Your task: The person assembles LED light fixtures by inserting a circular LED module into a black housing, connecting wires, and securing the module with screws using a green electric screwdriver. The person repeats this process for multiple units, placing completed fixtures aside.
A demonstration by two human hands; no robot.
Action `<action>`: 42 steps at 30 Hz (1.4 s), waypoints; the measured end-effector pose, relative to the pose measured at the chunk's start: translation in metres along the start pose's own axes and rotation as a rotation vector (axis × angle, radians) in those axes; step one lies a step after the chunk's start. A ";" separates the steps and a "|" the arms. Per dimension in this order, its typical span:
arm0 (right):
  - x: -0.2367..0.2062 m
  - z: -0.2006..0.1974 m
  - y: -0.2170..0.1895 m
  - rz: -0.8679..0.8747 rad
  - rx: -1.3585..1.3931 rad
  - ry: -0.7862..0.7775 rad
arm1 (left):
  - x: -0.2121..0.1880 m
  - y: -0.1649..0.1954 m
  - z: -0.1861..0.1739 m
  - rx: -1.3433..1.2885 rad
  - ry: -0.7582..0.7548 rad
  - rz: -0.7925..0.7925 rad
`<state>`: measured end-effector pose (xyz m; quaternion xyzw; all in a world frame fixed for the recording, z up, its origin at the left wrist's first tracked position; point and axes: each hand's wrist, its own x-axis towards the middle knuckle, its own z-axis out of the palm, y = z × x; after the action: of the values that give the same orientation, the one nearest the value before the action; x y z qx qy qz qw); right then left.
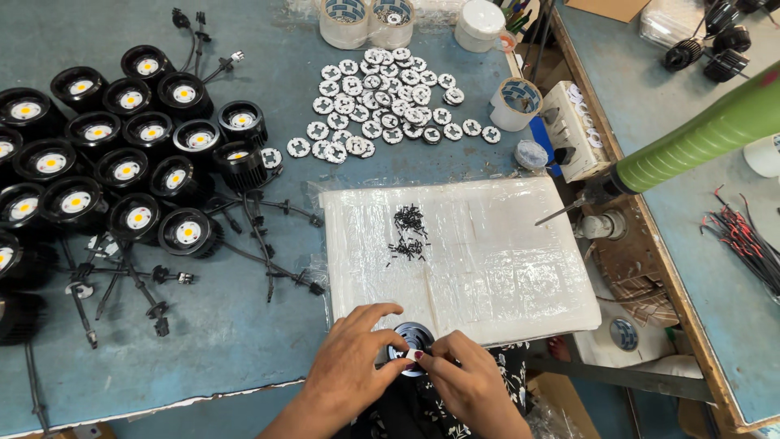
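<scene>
In the head view, both hands meet at the near edge of the table, over a round black lamp housing that sits with its open face turned up toward the camera, so its axis runs roughly vertical; no long side shows. The left hand curls around the housing's left rim, fingers bent and touching it. The right hand pinches a small white disc between thumb and forefinger at the housing's near rim. The housing rests at the front edge of a white pad wrapped in clear plastic film, on which a small heap of black screws lies near the middle. Beyond the pad, a spread of round white discs with dark centres covers the blue tabletop. To the left, finished black lamps with yellow centres stand in close rows, their black leads trailing toward the pad. At the far edge stand two tape rolls and a white tub; another tape roll sits just beside a white power strip. A green-handled screwdriver reaches in from the right, tip over the pad's right edge.
</scene>
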<state>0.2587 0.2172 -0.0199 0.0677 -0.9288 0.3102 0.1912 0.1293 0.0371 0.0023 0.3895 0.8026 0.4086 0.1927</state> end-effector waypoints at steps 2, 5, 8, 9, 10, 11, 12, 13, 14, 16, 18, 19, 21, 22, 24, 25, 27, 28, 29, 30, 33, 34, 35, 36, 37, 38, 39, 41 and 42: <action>-0.004 0.004 0.000 0.024 -0.032 0.031 | -0.002 0.002 0.004 0.006 0.022 -0.032; -0.008 0.005 -0.001 0.147 0.035 0.014 | -0.001 0.000 0.007 -0.070 -0.046 -0.124; -0.010 -0.004 -0.003 0.230 0.194 -0.042 | 0.001 -0.003 0.008 -0.155 -0.067 -0.143; -0.009 -0.008 -0.003 0.243 0.255 -0.063 | 0.001 -0.005 0.008 -0.178 -0.068 -0.140; -0.008 -0.010 -0.004 0.305 0.305 -0.094 | 0.000 -0.006 0.008 -0.200 -0.067 -0.137; -0.005 -0.010 -0.004 0.366 0.354 -0.125 | -0.001 -0.007 0.008 -0.222 -0.065 -0.134; -0.004 -0.010 -0.005 0.426 0.402 -0.155 | -0.001 -0.008 0.009 -0.235 -0.070 -0.149; -0.002 -0.008 -0.007 0.464 0.411 -0.163 | -0.001 -0.009 0.010 -0.248 -0.075 -0.163; 0.000 -0.003 -0.008 0.501 0.419 -0.171 | 0.000 -0.010 0.011 -0.261 -0.079 -0.177; 0.003 0.007 -0.010 0.589 0.416 -0.156 | 0.001 -0.011 0.013 -0.285 -0.081 -0.192; 0.003 0.013 -0.009 0.689 0.394 -0.114 | 0.004 -0.013 0.015 -0.317 -0.064 -0.173; 0.003 0.015 -0.007 0.637 0.372 -0.079 | 0.006 -0.015 0.014 -0.336 -0.046 -0.147; 0.005 0.019 0.000 0.530 0.330 -0.008 | 0.013 -0.020 0.010 -0.350 -0.059 -0.129; 0.007 0.022 0.004 0.515 0.350 -0.001 | 0.018 -0.024 0.007 -0.348 -0.090 -0.138; 0.012 0.026 0.012 0.486 0.388 0.013 | 0.032 -0.033 -0.001 -0.337 -0.159 -0.088; 0.014 0.028 0.016 0.499 0.461 0.020 | 0.039 -0.039 -0.006 -0.328 -0.196 -0.030; 0.019 0.030 0.023 0.518 0.606 0.033 | 0.054 -0.049 -0.011 -0.321 -0.266 0.027; 0.020 0.030 0.024 0.539 0.656 0.044 | 0.061 -0.053 -0.011 -0.325 -0.301 0.025; 0.020 0.030 0.025 0.560 0.706 0.056 | 0.067 -0.057 -0.011 -0.330 -0.338 0.023; 0.021 0.030 0.025 0.583 0.756 0.067 | 0.072 -0.060 -0.010 -0.340 -0.346 0.036; 0.026 0.029 0.023 0.567 0.637 0.040 | 0.085 -0.069 -0.007 -0.388 -0.393 0.078; 0.027 0.028 0.021 0.582 0.560 0.027 | 0.089 -0.073 -0.008 -0.413 -0.418 0.090; 0.029 0.027 0.019 0.597 0.482 0.013 | 0.092 -0.076 -0.008 -0.437 -0.441 0.102; 0.031 0.026 0.017 0.611 0.404 -0.002 | 0.094 -0.079 -0.008 -0.509 -0.464 0.086; 0.033 0.025 0.015 0.647 0.413 -0.022 | 0.096 -0.081 -0.008 -0.580 -0.487 0.071; 0.034 0.023 0.013 0.682 0.421 -0.040 | 0.097 -0.084 -0.007 -0.651 -0.512 0.057; 0.037 0.022 0.013 0.717 0.428 -0.057 | 0.097 -0.087 -0.007 -0.657 -0.508 0.031; 0.037 0.016 0.013 0.590 0.464 -0.056 | 0.095 -0.091 -0.005 -0.678 -0.496 -0.013; 0.038 0.015 0.015 0.522 0.480 -0.059 | 0.096 -0.094 -0.004 -0.694 -0.495 0.006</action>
<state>0.2159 0.2198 -0.0236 -0.1201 -0.8205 0.5559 0.0574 0.0234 0.0761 -0.0699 0.3904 0.5457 0.5492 0.4981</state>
